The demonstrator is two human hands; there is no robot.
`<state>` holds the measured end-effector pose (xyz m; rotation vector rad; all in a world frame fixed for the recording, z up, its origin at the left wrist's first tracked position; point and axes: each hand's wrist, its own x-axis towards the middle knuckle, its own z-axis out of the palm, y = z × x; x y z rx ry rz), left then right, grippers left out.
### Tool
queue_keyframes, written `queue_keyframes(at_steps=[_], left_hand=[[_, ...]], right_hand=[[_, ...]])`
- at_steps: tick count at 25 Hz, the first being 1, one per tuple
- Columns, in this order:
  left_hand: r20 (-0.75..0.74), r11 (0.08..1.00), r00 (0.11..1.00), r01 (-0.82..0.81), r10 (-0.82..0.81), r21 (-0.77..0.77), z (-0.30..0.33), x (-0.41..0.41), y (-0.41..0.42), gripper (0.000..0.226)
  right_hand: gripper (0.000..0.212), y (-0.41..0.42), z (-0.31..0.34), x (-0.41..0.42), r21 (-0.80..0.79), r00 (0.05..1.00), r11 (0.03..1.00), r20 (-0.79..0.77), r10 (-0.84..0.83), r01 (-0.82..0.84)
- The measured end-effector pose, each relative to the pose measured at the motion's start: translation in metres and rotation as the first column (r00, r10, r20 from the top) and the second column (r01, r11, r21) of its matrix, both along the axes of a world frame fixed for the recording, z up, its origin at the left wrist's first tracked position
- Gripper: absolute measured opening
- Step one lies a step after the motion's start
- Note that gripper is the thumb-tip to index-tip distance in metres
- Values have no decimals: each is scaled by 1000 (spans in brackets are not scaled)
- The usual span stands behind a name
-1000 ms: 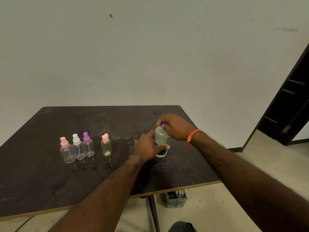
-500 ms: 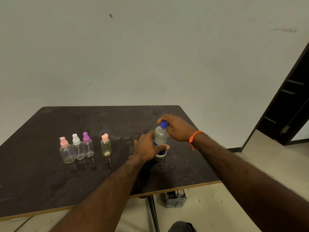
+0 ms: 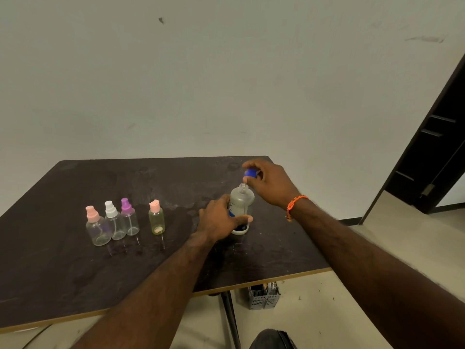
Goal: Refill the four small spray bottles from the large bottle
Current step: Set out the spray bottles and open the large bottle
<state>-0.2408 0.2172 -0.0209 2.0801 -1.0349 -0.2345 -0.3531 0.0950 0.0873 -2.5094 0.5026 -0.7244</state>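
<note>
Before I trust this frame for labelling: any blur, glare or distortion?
Head view: wide-angle bending at the dark doorway; soft, even light; faint reflections under the small spray bottles on the table; right hand and blue cap slightly soft.

Soft, even indoor light fills the room with a faint greenish cast on the wall [image 3: 226, 84], and no lamp or window shows, so its source cannot be told. The dark table [image 3: 75, 273] carries a dull sheen with faint reflections under the four small spray bottles [image 3: 125, 220], shadows stay weak and diffuse, and the doorway [image 3: 432, 159] at far right falls into near black. The wide lens bows the table's edges and stretches the near forearms, while detail is slightly soft throughout, the large bottle [image 3: 240, 210] label unreadable
</note>
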Motion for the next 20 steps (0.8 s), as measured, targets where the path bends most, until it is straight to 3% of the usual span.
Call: queue_keyframes(at_steps=[3, 6, 9, 11, 16, 18, 20], left_hand=[[-3, 1000, 1000, -5, 5, -4, -3, 1, -1, 82], [-24, 1000, 1000, 11, -11, -18, -5, 2, 0, 85], [-43, 999, 999, 24, -25, -24, -4, 2, 0, 88], [-68, 999, 997, 36, -38, -28, -4, 2, 0, 91], [-109, 997, 992, 63, -66, -33, 1, -1, 3, 107], [-116, 997, 990, 73, -77, -39, 0, 0, 4, 113], [-100, 996, 992, 74, -79, -52, -2, 2, 4, 122]], right_hand=[[26, -22, -8, -15, 55, 983, 985, 74, -166, 162], [25, -49, -47, -32, 39, 936, 940, -114, -332, 338], [29, -61, -95, -50, 59, 868, 910, -332, -369, 409], [33, -63, -116, -57, 82, 842, 905, -412, -350, 417], [52, -65, -124, -62, 138, 856, 907, -411, -314, 399], [71, -59, -117, -61, -10, 840, 928, -421, -341, 372], [75, -51, -109, -58, -89, 894, 956, -341, -292, 278]])
